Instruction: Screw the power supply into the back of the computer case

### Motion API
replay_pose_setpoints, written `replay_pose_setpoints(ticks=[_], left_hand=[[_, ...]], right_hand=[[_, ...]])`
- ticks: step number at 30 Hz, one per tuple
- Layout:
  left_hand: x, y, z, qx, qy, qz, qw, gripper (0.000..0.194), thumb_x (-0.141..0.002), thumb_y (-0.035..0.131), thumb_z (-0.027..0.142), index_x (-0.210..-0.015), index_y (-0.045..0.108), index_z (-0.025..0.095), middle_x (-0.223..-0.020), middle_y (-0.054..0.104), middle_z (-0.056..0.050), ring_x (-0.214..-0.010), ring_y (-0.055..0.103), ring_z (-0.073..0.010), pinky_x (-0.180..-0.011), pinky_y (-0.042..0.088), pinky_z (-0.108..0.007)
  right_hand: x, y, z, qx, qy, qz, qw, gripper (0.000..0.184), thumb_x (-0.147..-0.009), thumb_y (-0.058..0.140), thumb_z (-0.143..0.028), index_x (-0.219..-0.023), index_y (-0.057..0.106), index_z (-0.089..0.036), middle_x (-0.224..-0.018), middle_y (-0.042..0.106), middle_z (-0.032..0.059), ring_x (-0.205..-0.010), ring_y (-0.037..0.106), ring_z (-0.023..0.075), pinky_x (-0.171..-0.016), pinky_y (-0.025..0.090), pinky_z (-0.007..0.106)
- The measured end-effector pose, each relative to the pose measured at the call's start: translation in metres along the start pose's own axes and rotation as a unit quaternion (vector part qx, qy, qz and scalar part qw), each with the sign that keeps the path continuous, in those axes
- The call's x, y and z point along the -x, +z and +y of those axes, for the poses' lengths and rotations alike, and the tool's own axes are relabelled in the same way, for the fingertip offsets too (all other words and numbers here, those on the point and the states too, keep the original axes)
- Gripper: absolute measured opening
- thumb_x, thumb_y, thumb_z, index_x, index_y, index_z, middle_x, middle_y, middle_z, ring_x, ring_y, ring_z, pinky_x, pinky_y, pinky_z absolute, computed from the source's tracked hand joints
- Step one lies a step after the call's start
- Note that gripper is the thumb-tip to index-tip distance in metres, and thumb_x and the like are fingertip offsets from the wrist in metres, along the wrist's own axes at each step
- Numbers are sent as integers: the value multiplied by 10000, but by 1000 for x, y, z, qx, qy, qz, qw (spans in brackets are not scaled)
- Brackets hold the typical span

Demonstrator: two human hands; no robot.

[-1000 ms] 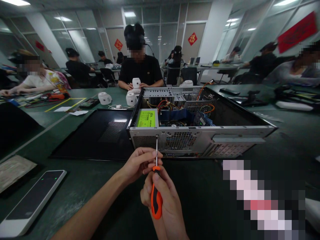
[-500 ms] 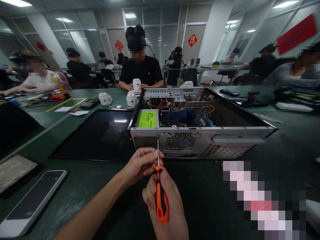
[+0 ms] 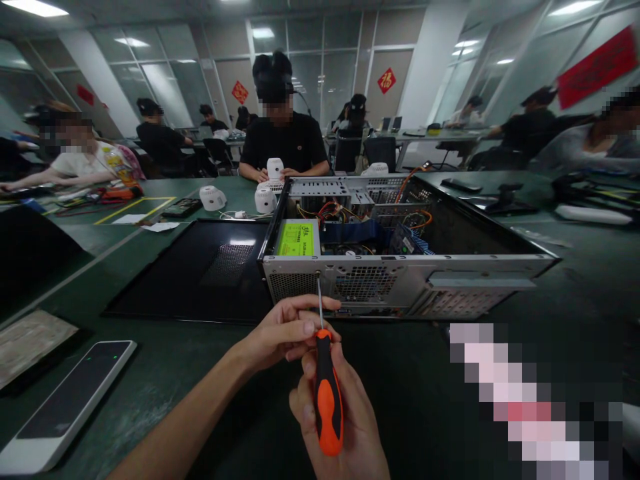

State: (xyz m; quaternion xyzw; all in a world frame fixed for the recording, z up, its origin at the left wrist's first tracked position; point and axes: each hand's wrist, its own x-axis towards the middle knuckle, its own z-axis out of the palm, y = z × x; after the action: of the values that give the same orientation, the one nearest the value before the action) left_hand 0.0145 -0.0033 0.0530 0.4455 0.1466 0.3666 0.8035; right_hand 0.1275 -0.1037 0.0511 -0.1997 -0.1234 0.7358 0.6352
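My right hand (image 3: 345, 407) is wrapped round the orange-and-black handle of a screwdriver (image 3: 329, 397). The screwdriver's thin shaft points away from me, its tip at the back panel of an open computer case (image 3: 407, 270), just right of a honeycomb grille. My left hand (image 3: 287, 333) curls around the shaft just ahead of the handle, thumb near it and index finger stretched behind it. Inside the case, a power supply with a bright green label (image 3: 296, 239) sits at the near left corner. The screw head, if any, is too small to make out.
A black side panel (image 3: 165, 287) lies left of the case. A white handheld device (image 3: 75, 393) and a flat worn piece (image 3: 35, 347) are at the near left. White camera-like units (image 3: 213, 198) stand beyond, before a seated person (image 3: 285, 143). A pixelated patch covers the lower right.
The screwdriver handle has turned about its axis, showing a different side. My left index finger has straightened past the shaft. The view has shifted slightly.
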Motion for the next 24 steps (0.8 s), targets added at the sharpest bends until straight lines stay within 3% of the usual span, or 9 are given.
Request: replay_pose_setpoints(ticks=[7, 14, 18, 20, 24], left_hand=[[0, -4, 1, -1, 0, -32, 999, 464, -843, 879, 399, -1235, 779, 173, -955, 845, -100, -409, 588, -41, -331, 324, -96], [-3, 1, 0, -30, -7, 17, 999, 333, -839, 897, 320, -1121, 795, 177, -889, 843, -68, -469, 696, -83, -388, 454, -95], [-5, 3, -4, -39, -11, 49, 998, 372, -794, 936, 342, -1097, 799, 175, -869, 845, -82, -619, 782, -156, -404, 478, -111], [-5, 4, -5, -51, -7, 66, 996, 377, -772, 954, 348, -1068, 802, 171, -831, 838, -82, -598, 751, -122, -408, 419, -86], [-6, 5, -6, -73, 6, 79, 994, 403, -749, 964, 375, -1045, 799, 157, -765, 815, -74, -429, 531, -36, -378, 275, -104]], right_hand=[[-2, -3, 1, -12, 27, -9, 1000, 374, -828, 901, -518, -923, 790, -173, -821, 749, 22, -476, 594, 46, -446, 437, 139], [2, -5, -7, 5, 47, -12, 999, 362, -835, 889, -524, -876, 783, -180, -624, 660, -12, -466, 577, 68, -484, 432, 159], [10, -12, -17, 31, 97, -38, 994, 523, -916, 736, -678, -980, 774, -160, -708, 687, 38, -568, 646, 123, -542, 478, 208], [13, -20, -19, 45, 99, -55, 993, 551, -933, 701, -693, -1090, 745, -166, -784, 681, 40, -609, 641, 131, -552, 489, 225], [13, -38, -16, 59, 27, -101, 993, 436, -846, 877, -506, -1109, 674, -222, -771, 592, -46, -485, 482, 50, -465, 403, 178]])
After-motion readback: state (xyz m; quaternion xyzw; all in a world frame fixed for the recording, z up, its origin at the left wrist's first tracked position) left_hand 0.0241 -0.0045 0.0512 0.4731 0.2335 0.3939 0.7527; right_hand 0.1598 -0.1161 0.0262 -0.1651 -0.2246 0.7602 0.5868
